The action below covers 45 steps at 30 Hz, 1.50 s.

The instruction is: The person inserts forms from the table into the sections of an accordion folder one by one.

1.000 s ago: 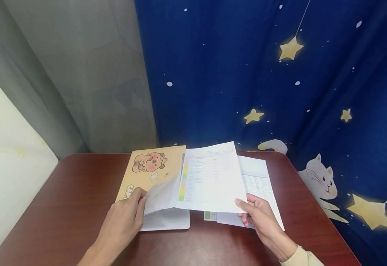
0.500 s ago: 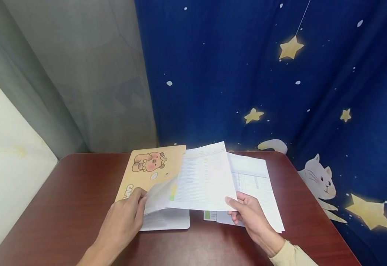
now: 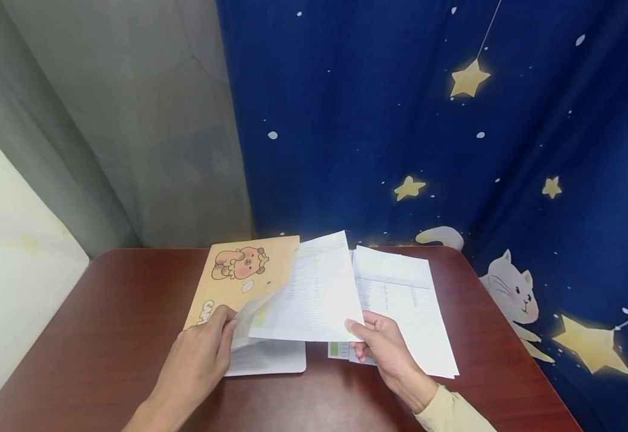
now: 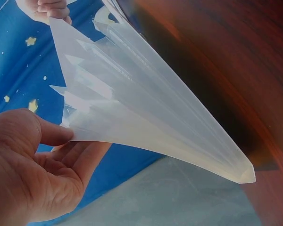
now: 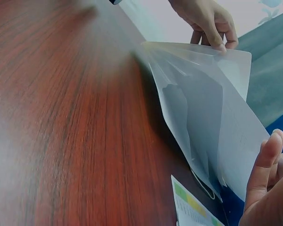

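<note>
A tan folder (image 3: 243, 270) with a cartoon animal on its cover lies on the dark red table (image 3: 103, 336). My left hand (image 3: 226, 321) pinches the near corner of the cover and holds it lifted; the left wrist view shows the translucent pockets (image 4: 146, 117) fanned open above my left hand (image 4: 61, 141). My right hand (image 3: 358, 335) grips the near right corner of a printed sheet (image 3: 314, 294), whose left edge is tucked under the raised cover. In the right wrist view my right hand (image 5: 266, 174) is beside the open folder (image 5: 203, 117).
A stack of printed papers (image 3: 405, 306) lies on the table to the right of the folder, one with a coloured strip (image 5: 193, 209) at its edge. A blue starry curtain (image 3: 427, 120) and a grey curtain (image 3: 130, 120) hang behind the table.
My right hand has carried the printed sheet leftward, so more of it now lies under the lifted cover. My left hand has stayed on the cover's corner.
</note>
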Each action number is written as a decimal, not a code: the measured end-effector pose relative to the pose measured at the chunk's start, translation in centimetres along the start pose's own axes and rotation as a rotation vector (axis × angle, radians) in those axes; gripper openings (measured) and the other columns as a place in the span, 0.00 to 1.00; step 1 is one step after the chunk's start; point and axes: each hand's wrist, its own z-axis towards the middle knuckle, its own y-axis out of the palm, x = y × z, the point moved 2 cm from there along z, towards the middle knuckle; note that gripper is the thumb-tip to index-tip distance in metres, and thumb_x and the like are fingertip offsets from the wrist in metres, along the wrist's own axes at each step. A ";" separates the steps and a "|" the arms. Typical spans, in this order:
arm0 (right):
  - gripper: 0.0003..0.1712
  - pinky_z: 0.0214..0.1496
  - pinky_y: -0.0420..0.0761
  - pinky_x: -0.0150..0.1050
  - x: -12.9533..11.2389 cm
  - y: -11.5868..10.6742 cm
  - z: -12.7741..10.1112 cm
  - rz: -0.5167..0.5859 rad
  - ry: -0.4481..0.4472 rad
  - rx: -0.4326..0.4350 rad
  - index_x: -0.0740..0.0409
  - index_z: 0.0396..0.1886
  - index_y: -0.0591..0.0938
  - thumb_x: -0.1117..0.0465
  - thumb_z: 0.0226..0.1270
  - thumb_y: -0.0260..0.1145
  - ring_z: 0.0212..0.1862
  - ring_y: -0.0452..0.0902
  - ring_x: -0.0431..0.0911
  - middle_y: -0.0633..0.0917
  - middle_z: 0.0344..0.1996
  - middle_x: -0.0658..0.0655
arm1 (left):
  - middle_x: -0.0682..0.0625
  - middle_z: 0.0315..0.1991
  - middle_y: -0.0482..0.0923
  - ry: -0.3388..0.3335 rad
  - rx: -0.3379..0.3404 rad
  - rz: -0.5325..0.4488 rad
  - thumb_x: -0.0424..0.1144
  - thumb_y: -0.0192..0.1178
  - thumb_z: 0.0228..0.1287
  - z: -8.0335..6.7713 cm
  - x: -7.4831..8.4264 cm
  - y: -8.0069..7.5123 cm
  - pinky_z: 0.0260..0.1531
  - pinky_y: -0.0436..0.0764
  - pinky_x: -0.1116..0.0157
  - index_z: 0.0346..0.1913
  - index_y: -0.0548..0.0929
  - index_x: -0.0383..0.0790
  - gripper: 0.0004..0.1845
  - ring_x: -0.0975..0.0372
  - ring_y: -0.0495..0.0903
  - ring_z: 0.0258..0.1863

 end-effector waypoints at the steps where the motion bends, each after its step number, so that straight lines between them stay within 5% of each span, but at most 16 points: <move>1: 0.25 0.26 0.74 0.29 0.0 0.2 0.1 0.006 -0.001 -0.001 0.69 0.62 0.81 0.58 0.71 0.71 0.20 0.73 0.36 0.91 0.30 0.51 | 0.64 0.14 0.58 -0.001 -0.006 0.000 0.33 0.67 0.71 0.0 0.0 0.0 0.22 0.64 0.66 0.41 0.79 0.49 0.07 0.67 0.62 0.17; 29: 0.24 0.23 0.73 0.28 -0.3 5.5 1.6 0.058 -0.050 -0.063 0.68 0.61 0.83 0.59 0.70 0.71 0.18 0.73 0.36 0.86 0.20 0.48 | 0.65 0.14 0.59 0.023 0.039 -0.001 0.31 0.68 0.69 0.0 -0.1 0.1 0.21 0.64 0.66 0.41 0.79 0.48 0.09 0.67 0.62 0.17; 45: 0.15 0.19 0.67 0.27 0.0 8.5 2.4 0.066 -0.071 -0.097 0.69 0.48 0.84 0.61 0.70 0.70 0.14 0.70 0.35 0.84 0.16 0.47 | 0.65 0.13 0.58 0.015 0.009 -0.008 0.36 0.64 0.75 0.0 -0.2 0.1 0.21 0.63 0.67 0.42 0.80 0.47 0.03 0.68 0.62 0.17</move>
